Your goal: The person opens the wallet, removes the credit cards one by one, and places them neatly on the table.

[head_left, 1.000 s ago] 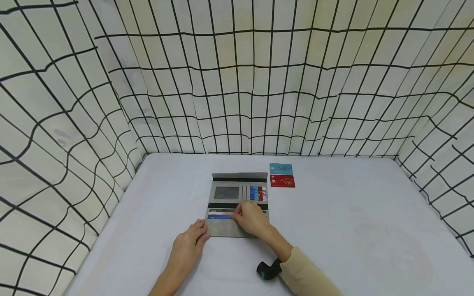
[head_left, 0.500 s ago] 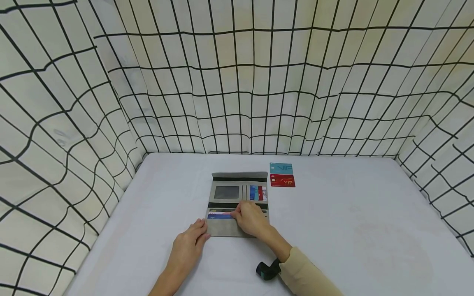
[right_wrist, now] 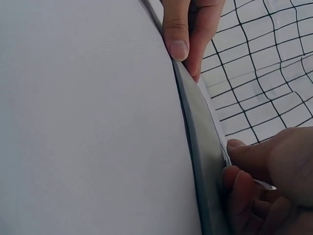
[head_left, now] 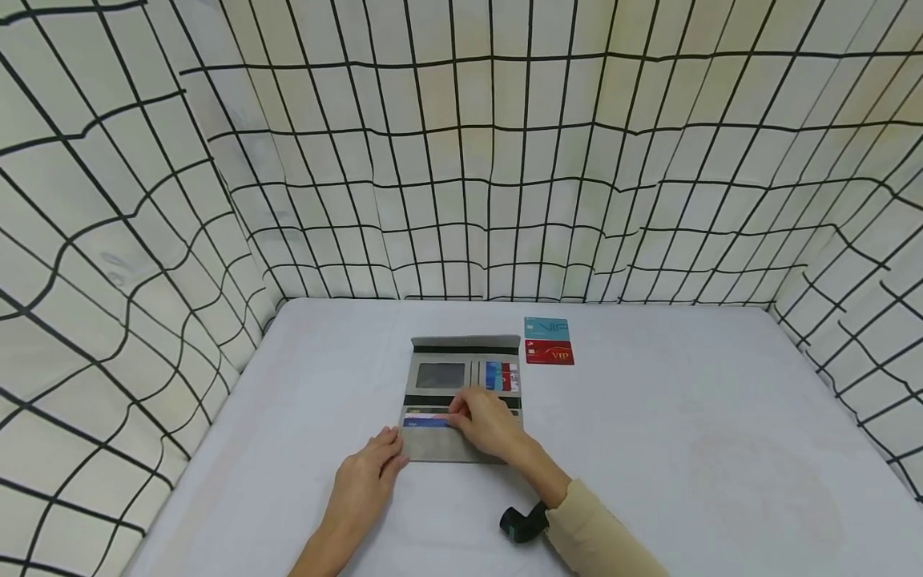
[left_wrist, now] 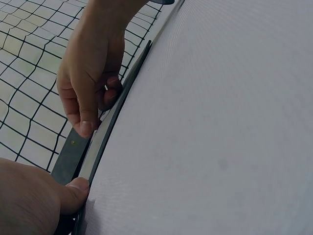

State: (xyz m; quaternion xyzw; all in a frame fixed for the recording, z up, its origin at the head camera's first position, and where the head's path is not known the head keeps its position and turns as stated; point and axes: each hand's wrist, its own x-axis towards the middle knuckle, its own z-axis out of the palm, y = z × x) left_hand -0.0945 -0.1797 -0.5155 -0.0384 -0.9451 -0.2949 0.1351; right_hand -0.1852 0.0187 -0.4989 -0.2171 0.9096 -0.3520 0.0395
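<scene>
the right hand is pinching a blue-and-white card between thumb and curled fingers at the near half of a wallet lying on the counter; the left hand, fingers loosely extended, is touching its near left corner.

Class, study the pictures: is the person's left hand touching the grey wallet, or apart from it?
Touching. The left wrist view shows the left hand with its thumb against the edge of the grey wallet.

It seems a plain test booth: white table, pale walls (black-gridded, slightly wavy) around.
</scene>
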